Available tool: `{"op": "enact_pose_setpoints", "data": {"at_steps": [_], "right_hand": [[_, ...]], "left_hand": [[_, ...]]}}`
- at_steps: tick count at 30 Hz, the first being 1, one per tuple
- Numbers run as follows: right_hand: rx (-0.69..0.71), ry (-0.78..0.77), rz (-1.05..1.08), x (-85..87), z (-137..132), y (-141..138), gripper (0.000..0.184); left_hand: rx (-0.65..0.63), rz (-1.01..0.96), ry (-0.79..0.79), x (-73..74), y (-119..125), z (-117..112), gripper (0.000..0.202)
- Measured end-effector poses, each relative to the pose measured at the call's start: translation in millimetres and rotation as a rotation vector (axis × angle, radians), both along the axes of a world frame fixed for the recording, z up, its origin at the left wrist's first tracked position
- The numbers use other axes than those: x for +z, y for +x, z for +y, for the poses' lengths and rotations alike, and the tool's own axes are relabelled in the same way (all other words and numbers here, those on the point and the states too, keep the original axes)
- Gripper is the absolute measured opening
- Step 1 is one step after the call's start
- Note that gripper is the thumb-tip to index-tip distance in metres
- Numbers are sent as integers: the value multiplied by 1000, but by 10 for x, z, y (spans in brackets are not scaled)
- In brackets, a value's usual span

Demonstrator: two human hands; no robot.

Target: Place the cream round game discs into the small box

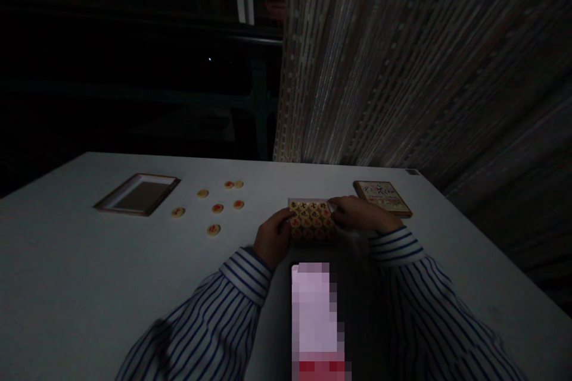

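Note:
A small box (311, 200) packed with rows of round Chinese chess pieces (310, 221), marked in black and red characters, sits on the table between my hands. My left hand (273, 237) is closed on the box's left side, thumb and fingers at its edge. At the right side, my right hand (363, 215) grips near the far corner, its fingertips partly hidden in the dim light. To the left of the box, several loose chess pieces (213, 230) are scattered flat on the tabletop, some with red characters showing.
An open shallow tray (145, 213) lies at the table's left. A flat decorated box or lid with characters (383, 198) is at the right. A lit phone-like screen (313, 309), pixelated, is in front of me. The white table (111, 274) ends near a string curtain (339, 71).

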State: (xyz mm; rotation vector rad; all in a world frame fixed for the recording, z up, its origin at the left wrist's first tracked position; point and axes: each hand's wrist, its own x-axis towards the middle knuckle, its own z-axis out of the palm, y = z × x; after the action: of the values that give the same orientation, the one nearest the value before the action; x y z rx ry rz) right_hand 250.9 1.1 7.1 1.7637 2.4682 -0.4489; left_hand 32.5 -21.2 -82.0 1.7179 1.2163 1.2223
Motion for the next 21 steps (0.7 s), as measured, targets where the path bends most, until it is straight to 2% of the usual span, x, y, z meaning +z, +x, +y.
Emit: {"op": "enact_pose_setpoints", "data": {"at_steps": [7,13,21], "right_hand": [[-4,56,-52,36,-19,14,36],[-28,213,-37,172,-89,-37,37],[-111,476,46,369,-299,-270,34]], "left_hand": [[15,-13,-23,29,5,-13,27],[104,39,-29,79,5,-30,26],[211,57,37,120,-10,-34,27]]}}
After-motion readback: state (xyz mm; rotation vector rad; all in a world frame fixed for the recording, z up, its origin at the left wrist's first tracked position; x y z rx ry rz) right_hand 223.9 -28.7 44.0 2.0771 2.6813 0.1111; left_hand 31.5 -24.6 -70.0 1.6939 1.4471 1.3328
